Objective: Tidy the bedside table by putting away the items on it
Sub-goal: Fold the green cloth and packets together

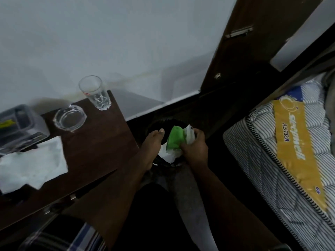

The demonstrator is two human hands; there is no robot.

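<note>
**Hands over a dark bin beside a bedside worktop**

At nine o'clock, at the far left edge, a clear plastic organiser box [17,122] sits on the dark wooden worktop [94,149]. In front of it, toward eight o'clock, lies a crumpled white tissue [34,163]. Just right of the box is a round glass ashtray [69,118], and beyond it, at about ten o'clock near the wall, stands an upright drinking glass [95,93].

Near the centre of the view, just off the worktop's right edge, is a dark round bin [163,124] on the floor. The left hand [153,147] reaches over it with straight, released fingers, holding nothing. Just to its right, the right hand [194,149] is grasping a green packet [175,139] bunched with white paper [168,155] over the bin's opening.

At three o'clock lies a striped mattress [262,160] with a yellow label.
</note>
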